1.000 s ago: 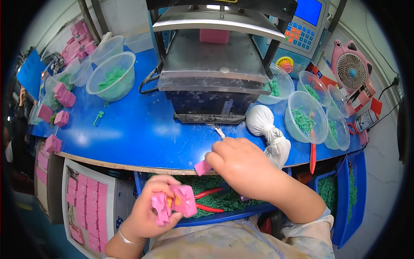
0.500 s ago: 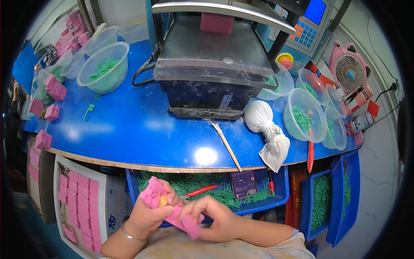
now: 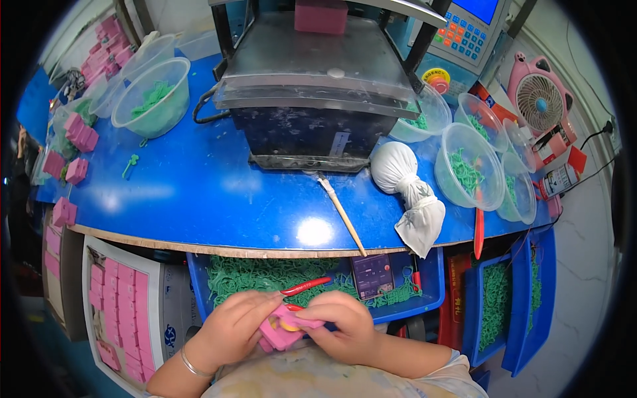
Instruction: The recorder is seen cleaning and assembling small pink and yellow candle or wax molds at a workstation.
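Both your hands meet low in front of you, below the blue table [image 3: 199, 199]: left hand [image 3: 229, 328] and right hand [image 3: 342, 325] each closed on the pink piece [image 3: 282, 330] between them. A blue bin [image 3: 424, 292] of green bits sits just above.

Bright, even overhead light fills the scene. A white glare spot sits on the glossy blue desk top [image 3: 199, 199] near its front edge, with a fainter sheen toward the left edge. Fisheye distortion bows the front edge and darkens the corners to black. The centre is sharp; detail softens toward the rim.
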The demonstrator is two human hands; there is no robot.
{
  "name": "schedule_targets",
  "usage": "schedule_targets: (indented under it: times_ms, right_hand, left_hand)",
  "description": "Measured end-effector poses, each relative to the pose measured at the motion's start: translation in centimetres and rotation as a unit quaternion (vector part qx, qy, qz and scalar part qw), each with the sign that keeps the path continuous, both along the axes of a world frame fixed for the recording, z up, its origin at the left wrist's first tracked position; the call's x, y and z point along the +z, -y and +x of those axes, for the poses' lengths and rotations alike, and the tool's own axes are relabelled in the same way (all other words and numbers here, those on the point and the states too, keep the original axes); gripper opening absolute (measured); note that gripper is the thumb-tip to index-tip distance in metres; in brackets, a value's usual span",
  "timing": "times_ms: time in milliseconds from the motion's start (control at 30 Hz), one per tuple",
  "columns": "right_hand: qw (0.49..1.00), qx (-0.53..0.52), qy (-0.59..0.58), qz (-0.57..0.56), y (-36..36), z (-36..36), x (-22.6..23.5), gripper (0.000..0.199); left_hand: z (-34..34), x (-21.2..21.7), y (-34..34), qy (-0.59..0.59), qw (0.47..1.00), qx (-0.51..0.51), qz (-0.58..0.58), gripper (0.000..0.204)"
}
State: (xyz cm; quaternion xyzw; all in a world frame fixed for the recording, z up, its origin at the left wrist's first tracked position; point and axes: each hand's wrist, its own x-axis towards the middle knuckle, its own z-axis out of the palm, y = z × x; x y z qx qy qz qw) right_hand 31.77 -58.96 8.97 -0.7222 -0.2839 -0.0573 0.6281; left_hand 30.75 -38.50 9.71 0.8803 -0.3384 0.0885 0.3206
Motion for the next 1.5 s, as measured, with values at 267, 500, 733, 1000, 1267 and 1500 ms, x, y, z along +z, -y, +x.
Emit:
schedule_targets:
  times_ms: [267,500,733,1000,1267,1500]
  right_hand:
    - [0.976,0.042,0.086,-0.196,0.4,0.8,0.9,0.02]
    - [0.937,0.083,0.185,-0.286,-0.1,1.4,0.9,0.024]
    - [0.929,0.041,0.205,-0.305,-1.9,1.7,0.4,0.033]
    - [0.975,0.125,0.113,-0.142,-2.0,3.7,-2.8,0.034]
    - [0.97,-0.039,0.127,-0.204,-3.2,1.6,-1.2,0.034]
    - [0.991,-0.013,-0.097,-0.096,-3.4,3.1,-1.2,0.035]
  left_hand:
    - [-1.1,0.6,-0.5,-0.071,0.996,0.058,-0.01,0.047]
    - [-0.7,0.9,0.1,-0.053,0.996,0.032,0.061,0.039]
    - [-0.7,0.2,0.0,-0.152,0.986,0.061,-0.02,0.033]
    - [-0.8,0.5,0.0,-0.274,0.953,0.046,-0.122,0.035]
    - [-1.0,-1.5,0.1,-0.382,0.896,0.125,-0.191,0.03]
    - [-0.2,-0.1,0.5,-0.306,0.937,0.055,-0.161,0.029]
